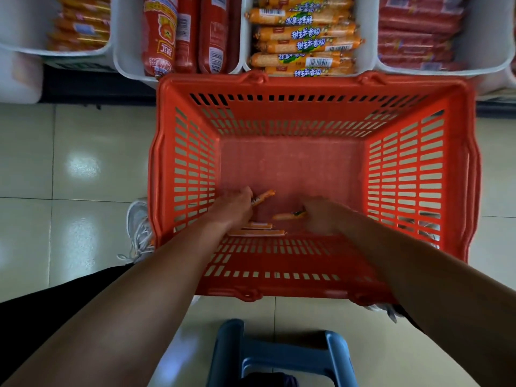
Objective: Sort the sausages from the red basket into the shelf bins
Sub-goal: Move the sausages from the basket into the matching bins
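The red basket (312,85) stands on the floor below the shelf bins. Both my hands reach down to its bottom. My left hand (234,203) is closed around a thin orange sausage (264,196) that sticks out to the right of the fist. My right hand (321,212) grips another orange sausage (289,215) by its end. Two more thin orange sausages (259,229) lie on the basket floor between my wrists, near the front wall. Above the basket, a white bin (368,37) holds yellow corn sausages, and the bin (122,60) to its left holds big red sausages.
A bin (491,51) of dark red sausage packs sits at the upper right, and one (33,50) with orange sausages at the upper left. A blue stool (279,356) stands under me. A white shoe (138,227) rests left of the basket on the tiled floor.
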`<action>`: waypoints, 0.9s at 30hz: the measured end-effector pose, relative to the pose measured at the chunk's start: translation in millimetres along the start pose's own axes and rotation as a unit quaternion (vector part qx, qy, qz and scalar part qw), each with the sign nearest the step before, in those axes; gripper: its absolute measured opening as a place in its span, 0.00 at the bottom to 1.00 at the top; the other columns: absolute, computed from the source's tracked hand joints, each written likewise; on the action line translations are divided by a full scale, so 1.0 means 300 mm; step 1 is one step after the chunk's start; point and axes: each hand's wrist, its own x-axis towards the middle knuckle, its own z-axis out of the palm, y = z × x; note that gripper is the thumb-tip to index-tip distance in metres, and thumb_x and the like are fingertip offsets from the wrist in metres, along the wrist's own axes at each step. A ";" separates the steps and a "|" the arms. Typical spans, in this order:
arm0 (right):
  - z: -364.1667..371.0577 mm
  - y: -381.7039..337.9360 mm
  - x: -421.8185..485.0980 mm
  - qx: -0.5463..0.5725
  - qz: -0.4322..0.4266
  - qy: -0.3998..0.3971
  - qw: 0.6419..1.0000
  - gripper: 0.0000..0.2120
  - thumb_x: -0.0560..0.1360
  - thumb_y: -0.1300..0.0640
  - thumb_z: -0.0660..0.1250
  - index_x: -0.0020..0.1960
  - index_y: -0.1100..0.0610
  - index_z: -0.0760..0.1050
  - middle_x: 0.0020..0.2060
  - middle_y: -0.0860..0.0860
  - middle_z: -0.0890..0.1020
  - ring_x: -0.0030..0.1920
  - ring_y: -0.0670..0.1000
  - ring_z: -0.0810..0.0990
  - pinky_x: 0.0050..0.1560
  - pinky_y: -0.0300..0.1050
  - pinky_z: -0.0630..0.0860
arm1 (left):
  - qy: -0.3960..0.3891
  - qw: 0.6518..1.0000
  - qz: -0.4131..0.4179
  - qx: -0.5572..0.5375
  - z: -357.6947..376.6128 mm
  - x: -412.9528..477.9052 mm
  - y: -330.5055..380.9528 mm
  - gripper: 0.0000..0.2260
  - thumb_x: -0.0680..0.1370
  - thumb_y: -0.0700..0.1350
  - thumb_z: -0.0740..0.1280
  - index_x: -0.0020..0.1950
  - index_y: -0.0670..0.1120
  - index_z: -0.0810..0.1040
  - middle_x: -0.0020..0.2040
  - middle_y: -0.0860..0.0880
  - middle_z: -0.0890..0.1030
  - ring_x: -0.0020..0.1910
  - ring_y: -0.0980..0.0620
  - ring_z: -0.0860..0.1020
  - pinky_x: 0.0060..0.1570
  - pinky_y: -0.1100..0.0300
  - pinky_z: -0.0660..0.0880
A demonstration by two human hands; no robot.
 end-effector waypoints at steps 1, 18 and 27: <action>0.001 0.018 0.001 -0.009 0.008 0.002 1.000 0.31 0.68 0.29 0.65 0.62 0.49 0.73 0.59 0.46 0.79 0.58 0.54 0.78 0.57 0.49 0.75 | -0.011 1.000 0.008 0.012 0.003 -0.003 0.006 0.13 0.80 0.44 0.59 0.64 0.46 0.71 0.63 0.39 0.78 0.62 0.38 0.76 0.59 0.48 0.72; 0.021 0.018 0.026 -0.055 0.005 0.010 0.998 0.20 0.74 0.36 0.64 0.58 0.48 0.75 0.58 0.49 0.79 0.57 0.53 0.78 0.53 0.49 0.76 | -0.085 0.982 0.065 0.154 0.038 0.004 0.000 0.19 0.80 0.48 0.64 0.71 0.46 0.71 0.68 0.43 0.74 0.67 0.42 0.73 0.65 0.50 0.69; 0.027 0.085 0.011 -0.041 0.038 0.039 0.998 0.19 0.76 0.41 0.66 0.64 0.48 0.74 0.61 0.51 0.79 0.58 0.53 0.79 0.56 0.52 0.77 | -0.142 0.976 0.062 0.156 0.033 -0.018 0.025 0.22 0.80 0.45 0.64 0.73 0.44 0.63 0.70 0.41 0.73 0.67 0.41 0.73 0.62 0.49 0.72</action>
